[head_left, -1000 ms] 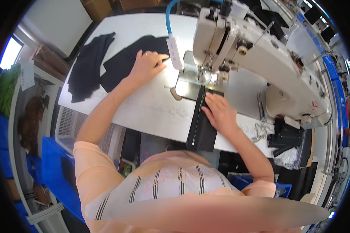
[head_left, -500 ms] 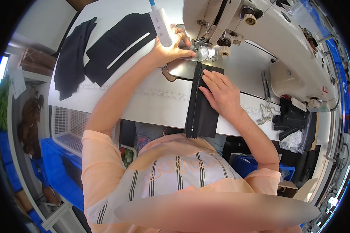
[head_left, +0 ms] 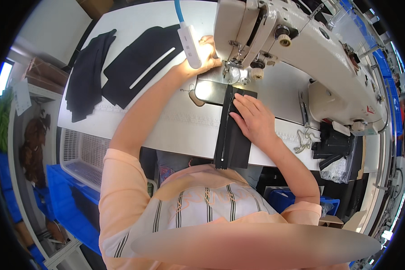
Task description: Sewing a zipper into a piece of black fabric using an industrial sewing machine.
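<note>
My right hand (head_left: 253, 118) lies flat, fingers stretched out, on a black fabric strip (head_left: 238, 153) with a black zipper (head_left: 224, 146) along its left side. The strip's far end lies just in front of the presser foot area of a white sewing machine (head_left: 301, 49); its near end hangs over the table edge. My left hand (head_left: 205, 56) reaches to the left side of the needle area, by a clear round guard (head_left: 232, 74). A white lamp (head_left: 190, 47) on a blue cable covers part of that hand, and whether its fingertips hold anything is hidden.
Black fabric pieces, one with a long slot (head_left: 141, 63) and a stack (head_left: 89, 74), lie on the white table (head_left: 166, 128) at left. Tweezers (head_left: 303, 108), a cord (head_left: 305, 140) and black pieces in plastic (head_left: 335, 146) are at right. A white basket (head_left: 83, 150) and blue bin (head_left: 72, 198) stand below left.
The whole view has shifted, so the table and machine appear lower. My left hand has moved slightly farther back beside the needle area. My right hand stays on the black strip.
</note>
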The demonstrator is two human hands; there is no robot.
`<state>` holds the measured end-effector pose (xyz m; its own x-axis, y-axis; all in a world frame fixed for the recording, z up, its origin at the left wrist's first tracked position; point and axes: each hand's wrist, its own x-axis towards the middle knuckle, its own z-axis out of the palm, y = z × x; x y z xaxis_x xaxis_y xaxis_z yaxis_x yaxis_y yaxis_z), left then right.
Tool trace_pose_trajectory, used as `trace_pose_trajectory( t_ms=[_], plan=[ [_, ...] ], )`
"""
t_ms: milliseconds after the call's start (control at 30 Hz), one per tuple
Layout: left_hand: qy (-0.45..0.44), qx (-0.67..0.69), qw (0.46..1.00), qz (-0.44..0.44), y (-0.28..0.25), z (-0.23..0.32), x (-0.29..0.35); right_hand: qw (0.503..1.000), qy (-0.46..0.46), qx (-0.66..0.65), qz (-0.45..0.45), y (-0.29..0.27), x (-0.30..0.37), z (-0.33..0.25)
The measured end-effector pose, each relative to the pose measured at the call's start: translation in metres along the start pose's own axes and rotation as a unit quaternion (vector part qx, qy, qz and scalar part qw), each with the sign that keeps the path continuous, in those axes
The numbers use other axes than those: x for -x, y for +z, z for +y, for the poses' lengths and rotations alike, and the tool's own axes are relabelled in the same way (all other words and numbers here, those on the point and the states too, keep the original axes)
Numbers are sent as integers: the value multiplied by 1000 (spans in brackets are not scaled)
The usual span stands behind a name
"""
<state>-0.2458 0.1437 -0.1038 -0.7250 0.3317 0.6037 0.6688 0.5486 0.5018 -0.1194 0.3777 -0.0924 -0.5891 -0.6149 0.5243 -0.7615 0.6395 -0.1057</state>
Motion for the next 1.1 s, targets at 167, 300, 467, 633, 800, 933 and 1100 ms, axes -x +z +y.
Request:
trace_pose_trajectory(
  t_ms=[167, 300, 467, 633, 800, 933, 1100],
  plan=[
    [-7, -58, 996, -64, -12, 19, -3, 1000, -1, 3, 7, -2, 0, 1],
    [92, -109, 988, -53, -12, 6, -3, 1000, -9, 0, 16, -1, -2, 1],
    [218, -302, 927, 31, -48, -31, -23, 1000, -9, 1, 15, -2, -1, 1],
    [-185, -424, 885, -58, -223, -52, -125, 999, -26, -15, 23, -1, -4, -5],
    [-150, -382, 910, -65, -269, 23, -213, 1000, -4, -7, 17, -4, -2, 3],
    [-236, -260, 931, -102, -263, 20, -201, 999, -9, -13, 28, -2, -1, 2],
    [-239, -214, 942, -100, -258, 4, -186, 999, -12, -14, 29, -1, -1, 2]
  ],
)
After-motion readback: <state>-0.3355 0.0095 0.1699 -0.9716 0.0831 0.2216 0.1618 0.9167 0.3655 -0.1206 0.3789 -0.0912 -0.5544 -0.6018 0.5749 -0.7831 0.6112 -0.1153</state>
